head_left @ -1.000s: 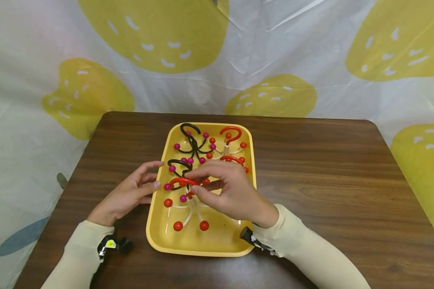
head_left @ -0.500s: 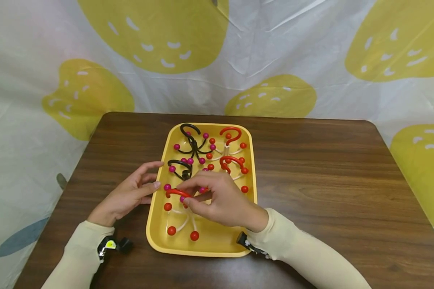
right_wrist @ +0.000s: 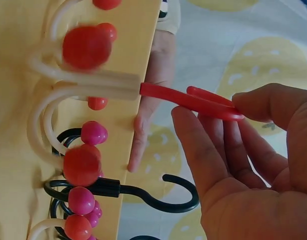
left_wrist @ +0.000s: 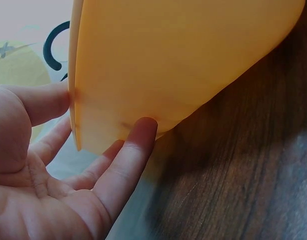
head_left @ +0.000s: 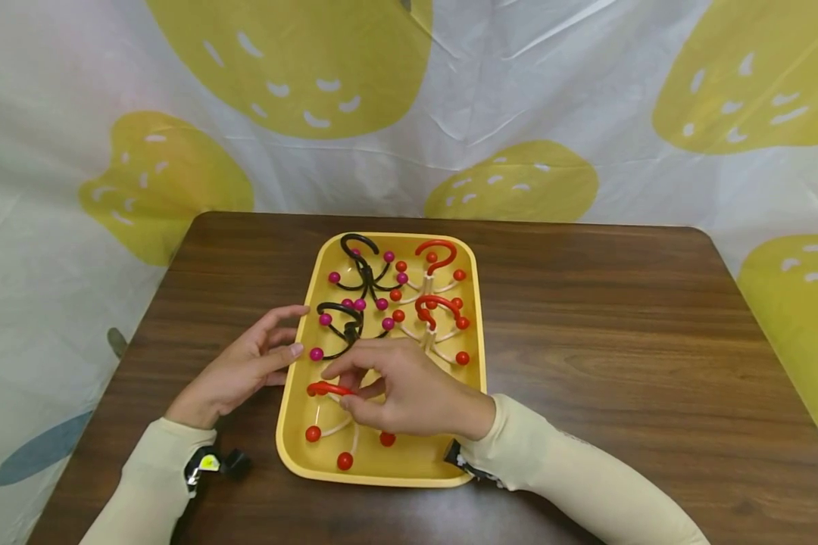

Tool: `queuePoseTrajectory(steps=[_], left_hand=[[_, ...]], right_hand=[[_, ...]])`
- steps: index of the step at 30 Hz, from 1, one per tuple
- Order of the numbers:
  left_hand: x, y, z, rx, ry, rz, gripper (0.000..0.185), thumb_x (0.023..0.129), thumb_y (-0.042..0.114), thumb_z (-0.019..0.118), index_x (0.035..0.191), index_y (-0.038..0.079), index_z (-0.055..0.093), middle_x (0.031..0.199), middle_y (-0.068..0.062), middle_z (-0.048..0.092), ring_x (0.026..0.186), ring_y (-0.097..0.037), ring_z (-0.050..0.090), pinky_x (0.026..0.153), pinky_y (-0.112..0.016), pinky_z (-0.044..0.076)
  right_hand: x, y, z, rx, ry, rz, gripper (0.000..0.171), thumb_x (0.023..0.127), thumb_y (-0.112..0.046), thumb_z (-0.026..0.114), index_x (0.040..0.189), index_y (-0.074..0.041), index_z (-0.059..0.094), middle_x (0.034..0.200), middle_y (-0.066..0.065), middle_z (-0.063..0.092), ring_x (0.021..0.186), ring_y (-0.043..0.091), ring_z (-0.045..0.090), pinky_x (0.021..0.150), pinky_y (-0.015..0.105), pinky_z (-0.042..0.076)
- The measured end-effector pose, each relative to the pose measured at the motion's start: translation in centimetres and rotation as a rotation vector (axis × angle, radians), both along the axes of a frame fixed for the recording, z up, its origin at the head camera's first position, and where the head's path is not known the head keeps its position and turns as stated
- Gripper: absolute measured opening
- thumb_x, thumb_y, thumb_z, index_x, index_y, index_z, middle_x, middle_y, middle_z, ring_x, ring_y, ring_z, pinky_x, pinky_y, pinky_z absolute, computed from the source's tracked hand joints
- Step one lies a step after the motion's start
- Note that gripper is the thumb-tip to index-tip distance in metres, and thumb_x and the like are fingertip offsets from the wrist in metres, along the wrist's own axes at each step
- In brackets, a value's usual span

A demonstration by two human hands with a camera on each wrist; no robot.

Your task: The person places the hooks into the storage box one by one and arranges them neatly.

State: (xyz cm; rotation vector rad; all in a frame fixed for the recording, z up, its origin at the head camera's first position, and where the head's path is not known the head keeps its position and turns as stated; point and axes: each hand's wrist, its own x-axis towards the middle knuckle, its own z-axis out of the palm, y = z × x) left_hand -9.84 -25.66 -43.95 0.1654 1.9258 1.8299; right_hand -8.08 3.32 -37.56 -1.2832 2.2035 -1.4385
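In the head view my right hand (head_left: 409,390) pinches the red curved hook (head_left: 329,389) of a multi-arm hanging hook over the tray's near left part. Its pale arms end in red balls (head_left: 344,461) and point down. The right wrist view shows the thumb and fingertips around that red hook (right_wrist: 193,100); whether the balls touch the tray floor is unclear. My left hand (head_left: 235,363) rests against the yellow tray (head_left: 423,458) on its left side. In the left wrist view its extended fingers (left_wrist: 126,170) touch the tray's outer wall (left_wrist: 143,60).
Two black hooks with magenta balls (head_left: 366,276) stand in the tray's left half, one behind the other. Two red-and-white hooks (head_left: 431,333) stand at the right. A brown wood-grain table (head_left: 586,341) lies under the tray. Behind it hangs a patterned curtain (head_left: 518,91).
My right hand has brought the red-and-white hook toward the tray's near end, uncovering the hooks behind it. The left hand stays where it was.
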Motion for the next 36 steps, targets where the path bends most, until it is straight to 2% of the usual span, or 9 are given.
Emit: queuePoseTrajectory(steps=[5, 14, 23, 29, 32, 36], left_hand=[[0.0, -0.1, -0.1, -0.001, -0.009, 0.003, 0.062, 0.11, 0.017, 0.06, 0.163, 0.019, 0.028, 0.148, -0.031, 0.048, 0.113, -0.019, 0.071, 0.089, -0.042, 0.065], [-0.1, -0.2, -0.4, 0.002, -0.006, 0.003, 0.061, 0.109, 0.016, 0.059, 0.162, 0.02, 0.029, 0.148, -0.031, 0.048, 0.113, -0.019, 0.071, 0.09, -0.042, 0.065], [-0.2, -0.4, -0.6, 0.001, -0.002, -0.003, 0.062, 0.11, 0.016, 0.059, 0.163, 0.018, 0.028, 0.149, -0.033, 0.047, 0.114, -0.021, 0.071, 0.091, -0.043, 0.065], [-0.2, -0.4, -0.6, 0.011, -0.016, -0.003, 0.063, 0.109, 0.016, 0.06, 0.163, 0.018, 0.027, 0.15, -0.032, 0.047, 0.114, -0.023, 0.071, 0.09, -0.046, 0.065], [-0.3, -0.5, -0.6, 0.006, -0.016, -0.001, 0.063, 0.109, 0.016, 0.06, 0.163, 0.019, 0.028, 0.15, -0.032, 0.047, 0.114, -0.024, 0.071, 0.09, -0.046, 0.065], [-0.5, -0.5, -0.4, -0.003, -0.012, 0.002, 0.062, 0.109, 0.016, 0.06, 0.163, 0.018, 0.028, 0.15, -0.032, 0.047, 0.115, -0.024, 0.071, 0.09, -0.046, 0.065]], right_hand=[[-0.1, 0.0, 0.0, -0.003, -0.041, 0.017, 0.028, 0.091, 0.0, 0.075, 0.118, -0.007, 0.075, 0.098, 0.0, 0.072, 0.093, 0.004, 0.067, 0.077, 0.02, 0.063], [-0.3, 0.0, 0.1, -0.013, -0.062, 0.033, 0.024, 0.093, -0.006, 0.078, 0.117, -0.008, 0.077, 0.107, -0.001, 0.075, 0.094, 0.003, 0.068, 0.076, 0.023, 0.064], [-0.3, 0.1, 0.5, -0.019, -0.064, 0.017, 0.024, 0.092, -0.007, 0.078, 0.116, -0.008, 0.076, 0.102, 0.003, 0.075, 0.092, 0.002, 0.069, 0.075, 0.023, 0.064], [-0.3, 0.6, 1.2, -0.075, -0.075, 0.011, 0.026, 0.091, -0.002, 0.078, 0.117, -0.003, 0.076, 0.1, 0.004, 0.077, 0.093, 0.003, 0.072, 0.074, 0.025, 0.065], [-0.5, 1.2, 2.0, -0.113, -0.053, -0.001, 0.026, 0.092, -0.001, 0.077, 0.118, -0.004, 0.076, 0.101, 0.005, 0.078, 0.095, 0.005, 0.074, 0.074, 0.027, 0.065], [-0.7, 2.3, 3.1, -0.156, 0.025, -0.043, 0.024, 0.093, -0.003, 0.078, 0.117, -0.005, 0.076, 0.101, 0.005, 0.077, 0.093, 0.009, 0.073, 0.074, 0.028, 0.066]])
